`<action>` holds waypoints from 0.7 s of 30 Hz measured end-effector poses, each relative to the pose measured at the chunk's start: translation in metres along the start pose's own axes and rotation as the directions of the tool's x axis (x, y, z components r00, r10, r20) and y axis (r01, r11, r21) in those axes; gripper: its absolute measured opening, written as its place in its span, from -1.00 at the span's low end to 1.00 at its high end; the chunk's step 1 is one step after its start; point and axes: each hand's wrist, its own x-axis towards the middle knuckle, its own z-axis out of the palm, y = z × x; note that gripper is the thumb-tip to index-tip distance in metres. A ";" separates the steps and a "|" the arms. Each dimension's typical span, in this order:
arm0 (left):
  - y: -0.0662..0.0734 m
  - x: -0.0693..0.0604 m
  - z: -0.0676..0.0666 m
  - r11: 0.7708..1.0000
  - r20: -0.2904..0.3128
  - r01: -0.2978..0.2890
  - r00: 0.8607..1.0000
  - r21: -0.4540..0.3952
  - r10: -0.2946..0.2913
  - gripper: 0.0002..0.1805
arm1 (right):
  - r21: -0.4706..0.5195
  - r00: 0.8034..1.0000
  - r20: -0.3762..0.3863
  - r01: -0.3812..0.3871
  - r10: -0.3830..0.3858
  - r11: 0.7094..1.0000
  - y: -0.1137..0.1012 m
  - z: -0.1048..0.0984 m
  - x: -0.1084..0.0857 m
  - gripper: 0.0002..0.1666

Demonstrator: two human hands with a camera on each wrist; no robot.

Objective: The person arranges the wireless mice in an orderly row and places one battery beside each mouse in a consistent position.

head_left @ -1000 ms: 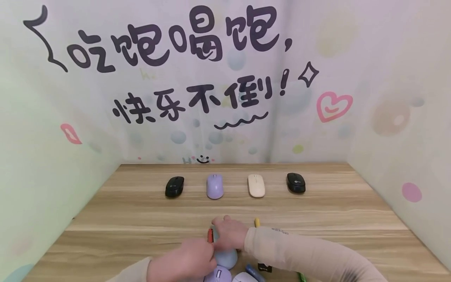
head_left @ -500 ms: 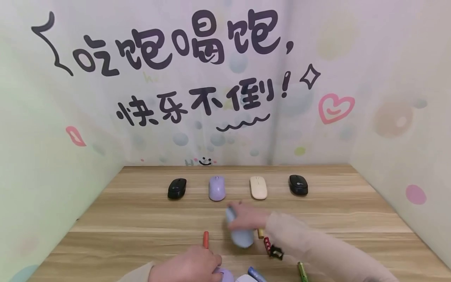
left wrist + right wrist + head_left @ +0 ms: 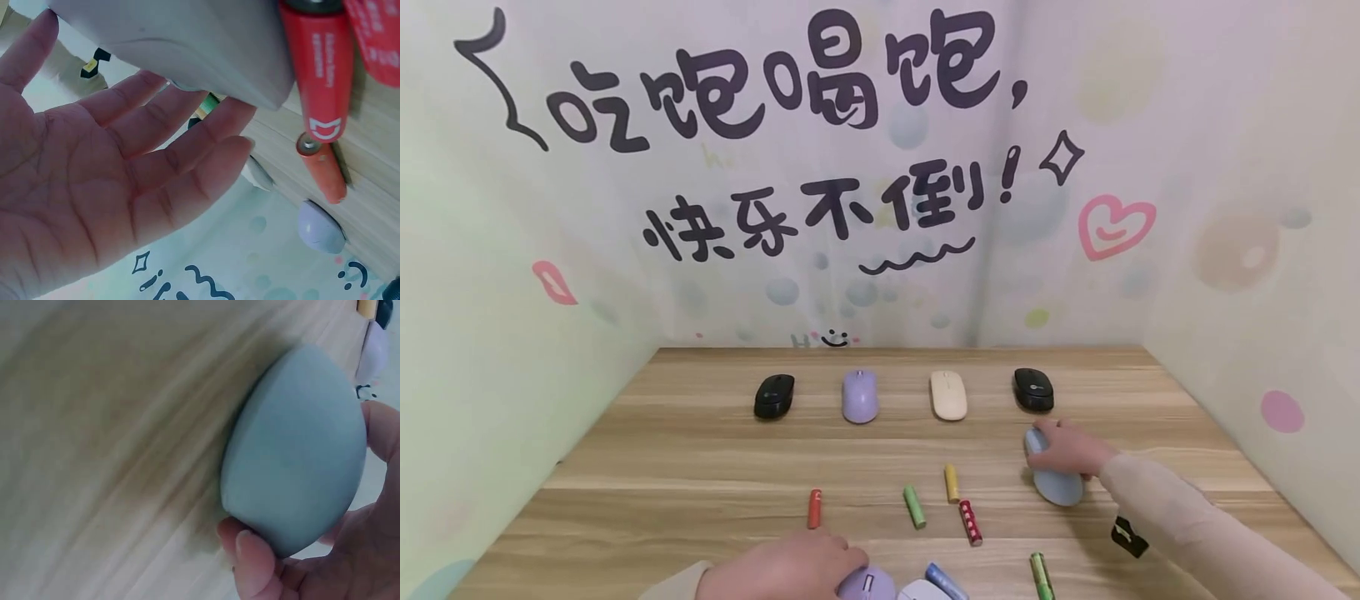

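Observation:
In the head view my right hand (image 3: 1067, 448) holds a pale blue computer mouse (image 3: 1051, 479) at the right, below the far-right black mouse (image 3: 1033, 390). Thumb and fingers grip the pale blue mouse (image 3: 294, 450) along its sides in the right wrist view. Near the front edge, my left hand (image 3: 782, 565) lies against the left side of a purple mouse (image 3: 868, 585). Its fingers, fairly straight, reach the underside of that mouse (image 3: 187, 44) in the left wrist view. A white mouse (image 3: 922, 592) sits beside the purple one, partly cut off.
Along the back stand a black mouse (image 3: 773, 397), a purple mouse (image 3: 860, 397) and a beige mouse (image 3: 948, 396). Several batteries lie about, among them an orange one (image 3: 815, 508), a yellow one (image 3: 952, 483) and a blue one (image 3: 946, 581). A small black object (image 3: 1127, 537) is near the right sleeve.
My right hand has carried the pale blue mouse from the front middle to the right, uncovering a green battery. My left hand has stayed near the purple mouse.

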 end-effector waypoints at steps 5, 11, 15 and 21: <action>-0.002 0.001 -0.001 0.998 0.006 -0.035 0.999 0.045 0.034 -0.48 | 0.019 1.000 -0.010 -0.018 0.018 1.000 0.002 0.002 -0.004 -0.05; -0.004 0.001 0.001 0.987 -0.003 -0.110 0.994 0.115 0.111 -0.45 | 0.029 0.999 0.008 -0.044 0.043 0.999 0.000 -0.001 -0.008 -0.05; -0.004 -0.001 0.000 0.984 -0.009 -0.120 0.992 0.134 0.122 -0.45 | 0.026 0.999 0.011 -0.031 0.031 0.999 0.004 -0.001 -0.008 -0.05; -0.002 -0.002 0.000 0.984 0.014 -0.124 0.992 0.124 0.123 -0.43 | 0.031 0.999 0.020 -0.029 0.028 0.999 0.007 -0.001 -0.006 -0.04</action>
